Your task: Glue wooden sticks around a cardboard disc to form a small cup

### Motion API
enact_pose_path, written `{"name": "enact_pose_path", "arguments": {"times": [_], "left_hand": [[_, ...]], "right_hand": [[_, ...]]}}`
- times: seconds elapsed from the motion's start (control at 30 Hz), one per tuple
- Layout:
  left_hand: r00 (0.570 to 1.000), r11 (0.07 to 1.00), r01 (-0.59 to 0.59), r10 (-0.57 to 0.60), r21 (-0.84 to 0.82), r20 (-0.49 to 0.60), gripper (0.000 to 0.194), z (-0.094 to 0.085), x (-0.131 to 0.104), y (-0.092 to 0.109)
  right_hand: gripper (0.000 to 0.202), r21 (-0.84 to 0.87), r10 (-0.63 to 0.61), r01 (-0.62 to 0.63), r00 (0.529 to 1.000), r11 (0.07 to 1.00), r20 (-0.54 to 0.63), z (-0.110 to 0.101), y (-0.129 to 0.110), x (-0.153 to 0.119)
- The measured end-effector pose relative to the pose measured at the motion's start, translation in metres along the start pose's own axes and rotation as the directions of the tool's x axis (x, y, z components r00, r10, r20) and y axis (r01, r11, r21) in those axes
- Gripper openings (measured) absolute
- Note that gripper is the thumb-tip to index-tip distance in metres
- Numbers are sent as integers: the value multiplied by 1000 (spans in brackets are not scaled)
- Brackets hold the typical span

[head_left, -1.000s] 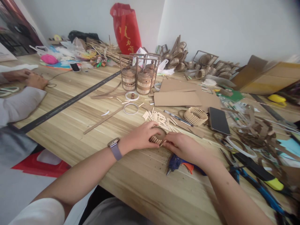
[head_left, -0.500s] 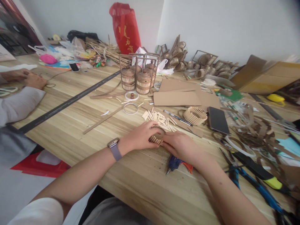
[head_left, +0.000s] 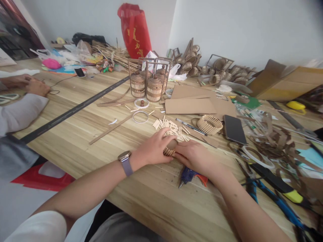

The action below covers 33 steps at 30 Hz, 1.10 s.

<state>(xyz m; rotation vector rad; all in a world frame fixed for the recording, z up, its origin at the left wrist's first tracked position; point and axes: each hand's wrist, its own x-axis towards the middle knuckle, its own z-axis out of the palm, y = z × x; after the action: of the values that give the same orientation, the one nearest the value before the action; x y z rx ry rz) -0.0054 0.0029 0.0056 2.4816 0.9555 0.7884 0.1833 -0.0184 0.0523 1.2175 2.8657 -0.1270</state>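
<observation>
Between my two hands sits a small round basket (head_left: 169,150) with a brown base and a wall of short wooden sticks. My left hand (head_left: 155,146) curls round its left side, thumb near me and fingers on the far side. On the right, my right hand (head_left: 193,154) pinches the basket's near right edge; its fingertips are partly hidden. A blue glue gun (head_left: 187,176) with an orange trigger lies beneath my right hand. Loose short sticks (head_left: 171,127) are heaped just beyond the basket.
A stick ring (head_left: 210,124), a phone (head_left: 235,129) and cardboard sheets (head_left: 190,105) lie beyond my right hand. Pliers (head_left: 252,181) and brown strips (head_left: 272,141) crowd the right side. Lidded baskets in frames (head_left: 154,88) stand farther back. Another person's hands (head_left: 37,86) are at far left.
My left hand has shifted slightly right over the basket, its fingers a little farther across the rim. My right hand stays almost in place.
</observation>
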Motion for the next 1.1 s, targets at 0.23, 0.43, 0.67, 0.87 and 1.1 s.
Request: {"name": "enact_pose_path", "arguments": {"times": [0.23, 0.43, 0.67, 0.87, 1.1], "left_hand": [[1000, 998, 17, -15, 64, -21, 70, 4, 1, 4], [998, 999, 13, -10, 37, -62, 69, 7, 0, 3], [999, 996, 38, -36, 76, -39, 73, 7, 0, 4], [998, 994, 53, -50, 98, -34, 72, 7, 0, 6], [997, 996, 63, -61, 67, -38, 72, 6, 0, 6]], "right_hand": [[28, 13, -5, 5, 1000, 1000, 5, 0, 0, -1], [26, 45, 28, -30, 998, 999, 48, -2, -1, 1], [20, 323, 204, -189, 979, 927, -13, -10, 15, -19], [28, 500, 326, -317, 943, 806, 73, 0, 31, -60], [28, 623, 348, -425, 904, 656, 250, 3, 44, -92]]}}
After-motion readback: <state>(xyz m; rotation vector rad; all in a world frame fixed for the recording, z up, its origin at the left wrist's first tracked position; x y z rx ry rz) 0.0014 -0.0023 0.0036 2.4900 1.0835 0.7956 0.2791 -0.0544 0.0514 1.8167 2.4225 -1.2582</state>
